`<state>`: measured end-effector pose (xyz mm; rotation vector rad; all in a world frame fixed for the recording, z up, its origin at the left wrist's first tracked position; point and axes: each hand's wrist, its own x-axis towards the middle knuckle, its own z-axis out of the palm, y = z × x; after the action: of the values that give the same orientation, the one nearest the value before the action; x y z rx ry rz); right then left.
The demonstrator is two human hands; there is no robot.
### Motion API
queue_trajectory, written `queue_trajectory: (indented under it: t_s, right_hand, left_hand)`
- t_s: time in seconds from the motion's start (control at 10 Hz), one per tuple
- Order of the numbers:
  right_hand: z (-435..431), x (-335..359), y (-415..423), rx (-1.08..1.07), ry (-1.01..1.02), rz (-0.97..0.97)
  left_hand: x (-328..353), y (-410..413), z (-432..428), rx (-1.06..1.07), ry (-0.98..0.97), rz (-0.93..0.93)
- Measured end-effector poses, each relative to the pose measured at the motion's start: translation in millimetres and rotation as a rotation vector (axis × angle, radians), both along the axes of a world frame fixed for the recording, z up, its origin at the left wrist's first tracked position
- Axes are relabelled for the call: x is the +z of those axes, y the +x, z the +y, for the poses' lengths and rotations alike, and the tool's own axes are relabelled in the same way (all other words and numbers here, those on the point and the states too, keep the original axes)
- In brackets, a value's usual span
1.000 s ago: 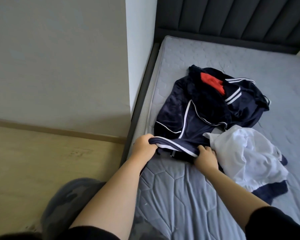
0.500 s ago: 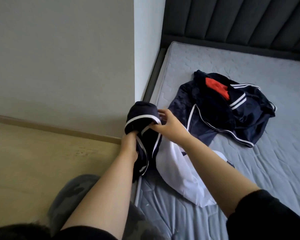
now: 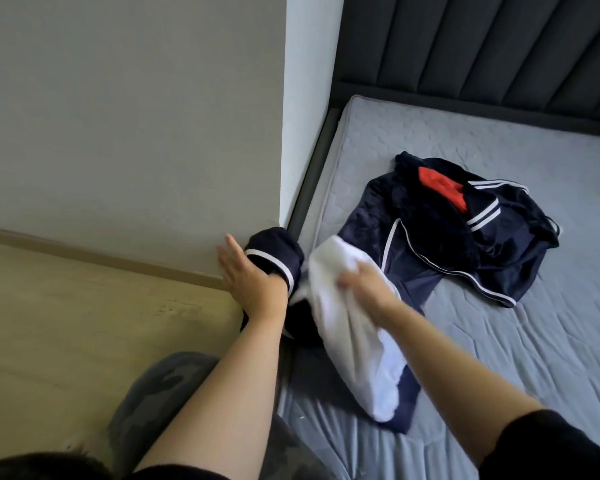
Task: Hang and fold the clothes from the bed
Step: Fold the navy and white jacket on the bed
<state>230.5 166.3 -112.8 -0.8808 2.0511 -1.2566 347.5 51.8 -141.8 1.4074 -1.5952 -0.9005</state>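
stretching across the right of the view, the grey mattress (image 3: 499, 341) carries a heap of navy clothes with white stripes (image 3: 465, 237), a red patch showing near its top. a white garment (image 3: 354, 341) with navy edging hangs over the mattress's near corner. the right hand (image 3: 368, 289), arm reaching forward, is clenched on the white cloth's upper part. the left hand (image 3: 250, 275) is released, fingers spread flat, with a navy white-striped piece (image 3: 274, 251) draped against it beside the wall.

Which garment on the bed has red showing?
The navy jacket lying untouched farther up the mattress; the white-lined garment in the right hand shows none.
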Motion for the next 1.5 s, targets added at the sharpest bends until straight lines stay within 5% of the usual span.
queue_trajectory:
  t_s: [0.1,0.2,0.3,0.4,0.5,0.7,0.8,0.9,1.0,1.1,1.2,1.3,1.4,1.5]
  right_hand:
    - [-1.3,53.4,-19.3,-0.179,-0.323,-0.533]
    - [-0.4,62.3,-48.7,-0.353,-0.308,-0.493]
    - [3.4,34.6,-80.5,-0.618,-0.004,-0.063]
    - [10.1,4.4,-80.0,-0.613,0.203,0.202]
    - [0.0,-13.9,-54.6,-0.256,0.112,0.498]
    - [-7.6,-44.5,-36.3,0.441,0.526,1.092]
    - [-9.0,-41.6,-46.9,0.196,0.413,0.928]
    - [-5.3,-23.9,-72.3,-0.310,0.063,0.362]
    - [17.3,-14.7,-101.0,-0.552,0.244,-0.014]
    - [30.6,-31.7,-104.8,-0.670,0.273,-0.115]
    - [31.8,-40.2,-90.9,-0.831,-0.329,-0.897]
    - [17.3,-52.3,-64.9,-0.796,-0.153,-0.983]
    - [10.5,-60.5,-39.3,-0.515,0.180,-0.588]
    - [10.2,-63.5,-32.5,-0.308,0.373,-0.426]
  left_hand:
    - [2.0,3.3,-8.2,0.052,0.153,0.075]
    - [-1.1,3.9,-12.0,0.076,0.218,0.082]
    - [-6.0,-1.9,-9.8,-0.104,0.381,0.160]
    - [-10.5,-9.6,-0.3,-0.358,0.658,0.176]
    - [-10.7,-12.2,5.3,-0.487,0.746,0.087]
    - [-15.8,-8.5,5.0,-0.563,0.893,0.151]
    - [-14.0,-9.7,5.8,-0.515,0.972,0.292]
    - [-10.4,-13.4,0.9,-0.433,0.955,0.374]
    - [-10.5,-15.2,-2.0,-0.411,0.934,0.363]
    - [-17.2,-15.5,0.8,-0.433,0.890,0.256]
    - [-23.0,-17.0,0.7,-0.433,0.883,0.203]
    - [-26.3,-17.0,0.7,-0.436,0.878,0.136]
    - [-27.3,-16.6,2.4,-0.477,0.849,0.062]
    - [-29.4,-13.8,3.8,-0.666,0.732,0.043]
